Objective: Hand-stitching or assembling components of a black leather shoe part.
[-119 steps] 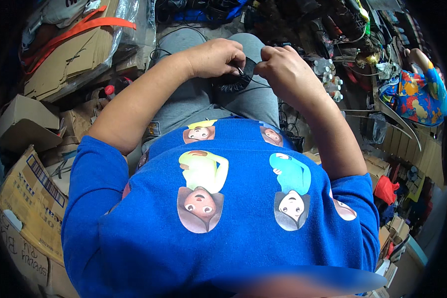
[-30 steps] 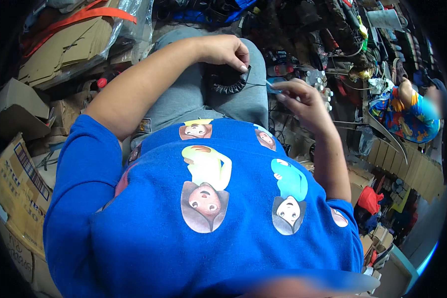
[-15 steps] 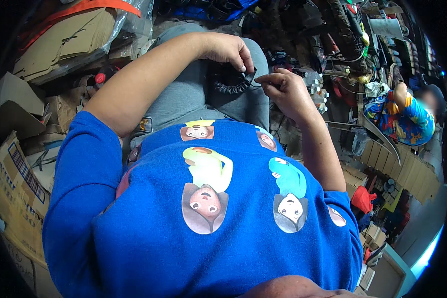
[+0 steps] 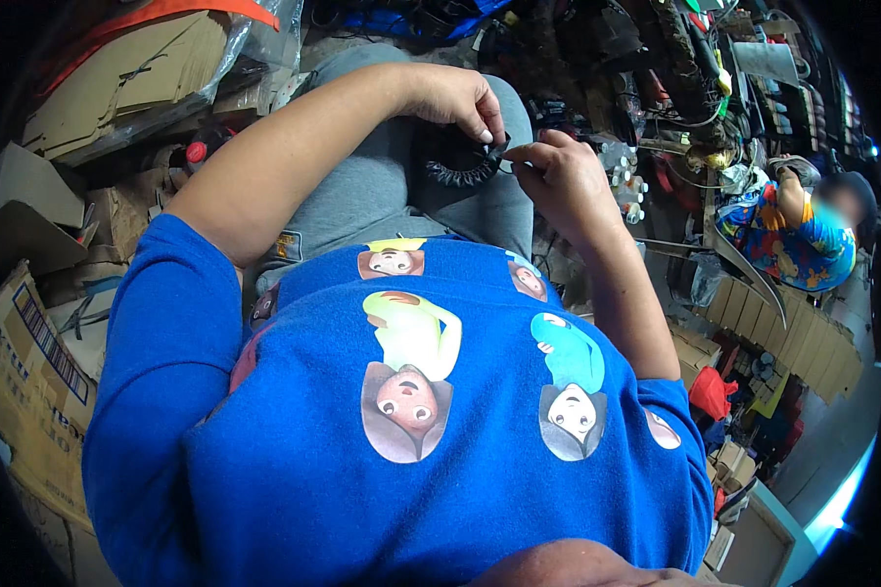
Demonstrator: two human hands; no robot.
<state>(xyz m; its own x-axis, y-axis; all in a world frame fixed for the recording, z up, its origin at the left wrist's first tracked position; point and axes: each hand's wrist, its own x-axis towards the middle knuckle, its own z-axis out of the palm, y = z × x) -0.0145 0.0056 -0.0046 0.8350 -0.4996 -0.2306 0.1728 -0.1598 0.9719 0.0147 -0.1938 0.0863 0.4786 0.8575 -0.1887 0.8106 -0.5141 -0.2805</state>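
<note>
Flattened cardboard boxes [image 4: 117, 78] lie left; another person [image 4: 798, 235] sits at right.

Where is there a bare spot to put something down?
The grey lap, between the left forearm and the black ribbed ring, is bare. Cardboard boxes crowd the left; bottles and tools crowd the right hand.

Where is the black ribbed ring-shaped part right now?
In the head view, the black ribbed part lies on the person's lap, upper centre, on the grey trousers. The left hand grips its top edge; the right hand pinches beside it.
</note>
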